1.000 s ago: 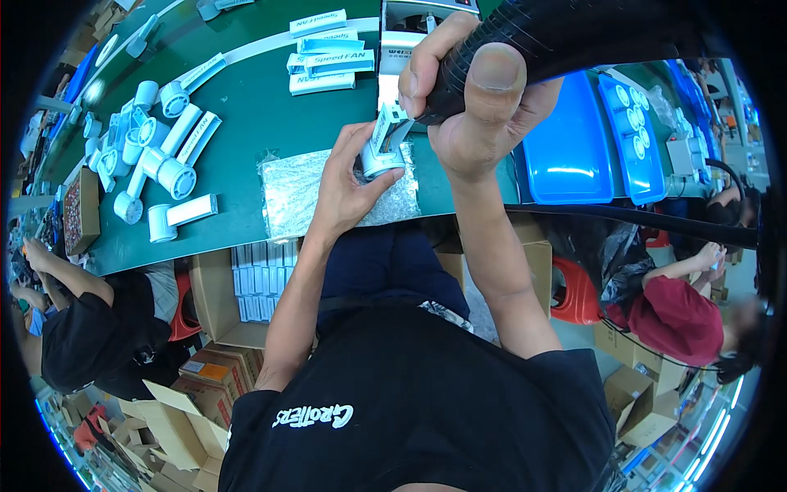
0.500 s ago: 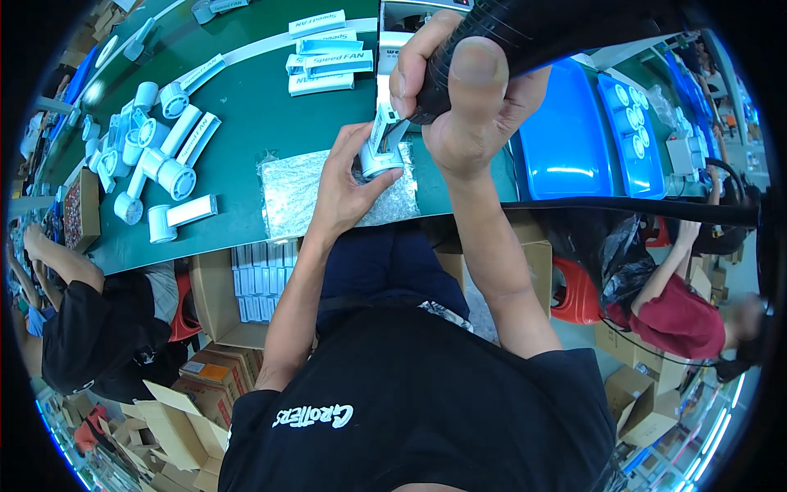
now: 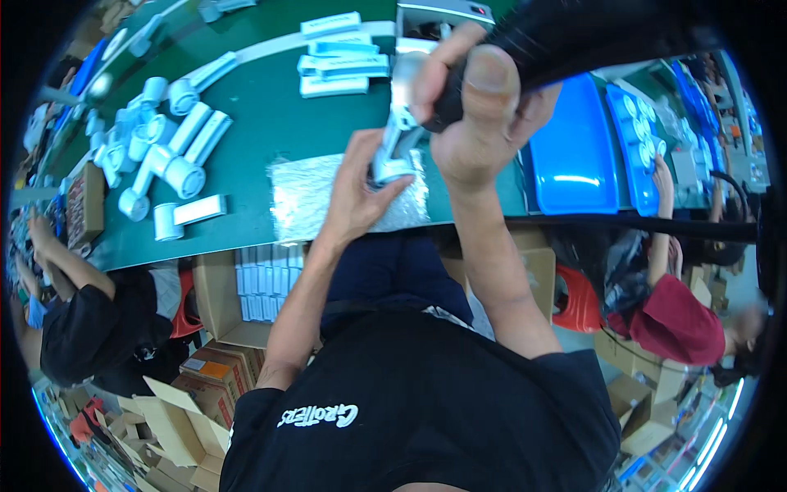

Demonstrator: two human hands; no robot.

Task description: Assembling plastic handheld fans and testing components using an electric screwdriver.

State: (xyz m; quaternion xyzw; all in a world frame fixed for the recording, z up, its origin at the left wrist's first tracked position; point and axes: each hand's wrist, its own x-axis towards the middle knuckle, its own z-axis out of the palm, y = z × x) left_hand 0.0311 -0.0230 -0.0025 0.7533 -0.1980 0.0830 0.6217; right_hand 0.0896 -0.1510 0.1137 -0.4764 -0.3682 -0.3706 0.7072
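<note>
My left hand (image 3: 352, 197) grips a white handheld fan body (image 3: 397, 160) between thumb and fingers. Its round end points down, and its narrow handle rises toward my right hand. Wrapped around a black electric screwdriver (image 3: 566, 45) is my right hand (image 3: 479, 135), thumb on top. The driver's lower end is close beside the fan's handle; blur hides whether its bit touches. Beneath my left hand lies a clear, wrinkled plastic sheet (image 3: 303, 201) on the green table (image 3: 270, 123).
White fan bodies (image 3: 176, 172) are heaped at left. White handle covers (image 3: 332, 86) are stacked ahead. A blue tray (image 3: 570, 156) stands at right, beside another holding round white parts (image 3: 638, 123). Co-workers sit on both sides; one's hand (image 3: 662, 176) reaches that tray.
The whole view has shifted slightly right. Both my hands keep their grips, and the driver's end sits a little farther from the fan. The right co-worker's hand has reached the tray of round parts.
</note>
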